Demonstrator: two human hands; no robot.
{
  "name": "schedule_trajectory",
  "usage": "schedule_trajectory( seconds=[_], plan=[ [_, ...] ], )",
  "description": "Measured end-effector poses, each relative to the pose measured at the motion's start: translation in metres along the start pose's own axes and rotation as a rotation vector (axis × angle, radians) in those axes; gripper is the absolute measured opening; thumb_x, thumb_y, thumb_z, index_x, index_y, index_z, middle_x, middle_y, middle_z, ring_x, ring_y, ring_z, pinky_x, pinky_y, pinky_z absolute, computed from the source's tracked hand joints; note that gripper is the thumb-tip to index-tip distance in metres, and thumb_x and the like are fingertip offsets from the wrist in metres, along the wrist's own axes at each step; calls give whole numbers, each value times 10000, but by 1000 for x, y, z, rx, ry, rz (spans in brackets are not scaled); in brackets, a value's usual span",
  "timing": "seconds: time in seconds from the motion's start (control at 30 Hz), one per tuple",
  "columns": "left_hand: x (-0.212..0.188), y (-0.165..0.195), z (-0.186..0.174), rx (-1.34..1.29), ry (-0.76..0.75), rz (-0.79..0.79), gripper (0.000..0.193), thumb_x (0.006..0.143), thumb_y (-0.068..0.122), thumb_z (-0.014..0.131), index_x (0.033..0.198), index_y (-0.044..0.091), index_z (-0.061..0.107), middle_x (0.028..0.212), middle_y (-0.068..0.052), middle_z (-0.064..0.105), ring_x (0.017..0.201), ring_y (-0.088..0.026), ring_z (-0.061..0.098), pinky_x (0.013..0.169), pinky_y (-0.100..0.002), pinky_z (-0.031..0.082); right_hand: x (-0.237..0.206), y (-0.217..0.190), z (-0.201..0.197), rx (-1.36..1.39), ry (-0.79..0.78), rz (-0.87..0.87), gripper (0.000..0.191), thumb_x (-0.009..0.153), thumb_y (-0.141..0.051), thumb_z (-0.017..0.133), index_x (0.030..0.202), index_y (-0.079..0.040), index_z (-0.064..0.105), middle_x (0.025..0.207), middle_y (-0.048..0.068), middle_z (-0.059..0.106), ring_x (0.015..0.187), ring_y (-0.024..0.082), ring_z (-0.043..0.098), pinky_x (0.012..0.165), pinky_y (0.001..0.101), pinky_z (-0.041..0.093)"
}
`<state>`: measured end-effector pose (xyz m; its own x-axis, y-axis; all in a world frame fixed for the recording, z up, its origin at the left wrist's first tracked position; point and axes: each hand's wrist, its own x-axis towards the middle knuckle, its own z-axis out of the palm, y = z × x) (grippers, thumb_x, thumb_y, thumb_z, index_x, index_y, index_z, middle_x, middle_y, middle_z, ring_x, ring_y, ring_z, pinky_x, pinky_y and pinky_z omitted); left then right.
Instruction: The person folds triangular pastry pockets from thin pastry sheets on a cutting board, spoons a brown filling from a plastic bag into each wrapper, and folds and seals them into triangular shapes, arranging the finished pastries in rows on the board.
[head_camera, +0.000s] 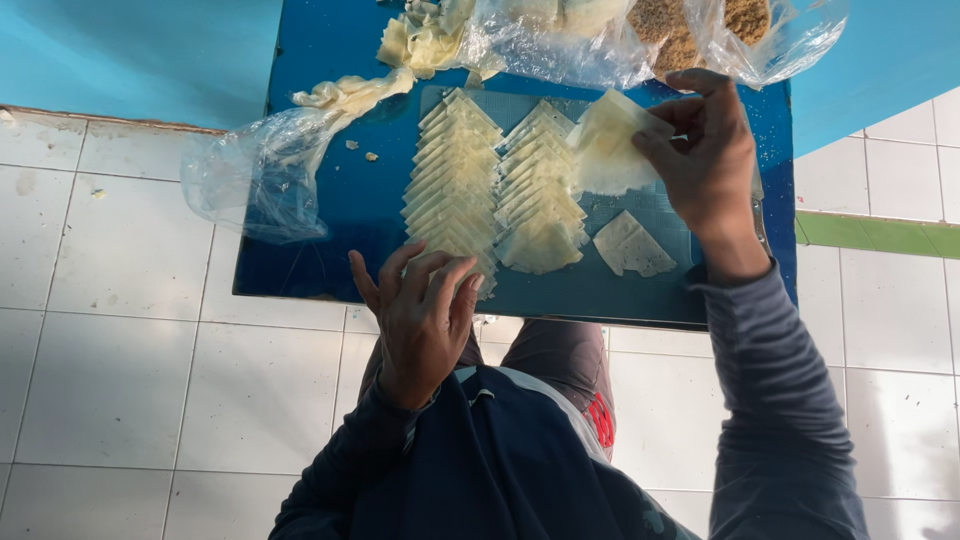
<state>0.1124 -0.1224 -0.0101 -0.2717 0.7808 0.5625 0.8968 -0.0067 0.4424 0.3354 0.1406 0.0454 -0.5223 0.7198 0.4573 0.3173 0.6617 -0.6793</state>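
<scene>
Over the blue tabletop (320, 200), the right hand (710, 165) is pinching one pale wrapper (610, 145); the left hand (420, 315) is resting unclenched on the nearest of two wrapper rows (455, 175).

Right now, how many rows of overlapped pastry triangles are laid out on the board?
2: a left row reaching the left hand, and a right row beside it. A few loose pieces lie apart.

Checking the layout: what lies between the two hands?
In the head view, two overlapping rows of pale triangular sheets on the blue board lie between the left hand and right hand.
</scene>
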Motion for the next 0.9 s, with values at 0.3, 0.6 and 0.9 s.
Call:
schedule_trajectory(
  seconds=[0.3,0.6,0.9],
  plan=[
    [-3,-7,4,39,-12,-10,211,1030,301,717,1202,181,716,1198,-21,663,1379,-294,476,1235,-704,18,-16,47,-7,-232,31,45,478,1004,27,784,1399,-32,522,1125,171,717,974,233,764,822,324,610],
    [-7,-20,-8,208,-21,-146,442,1068,373,639,1418,105,609,1382,-128,525,1390,-341,434,1210,-749,90,-52,-50,2,-339,53,60,362,1095,63,620,1437,-8,525,1197,204,712,959,279,751,804,358,600],
    [-2,-24,-7,162,-4,-128,274,1025,334,720,1220,144,694,1244,-51,595,1312,-284,517,1243,-689,144,-108,-112,85,-221,-15,-137,470,945,-32,755,1357,-38,530,1253,147,690,1097,337,651,960,454,509]
  ],
)
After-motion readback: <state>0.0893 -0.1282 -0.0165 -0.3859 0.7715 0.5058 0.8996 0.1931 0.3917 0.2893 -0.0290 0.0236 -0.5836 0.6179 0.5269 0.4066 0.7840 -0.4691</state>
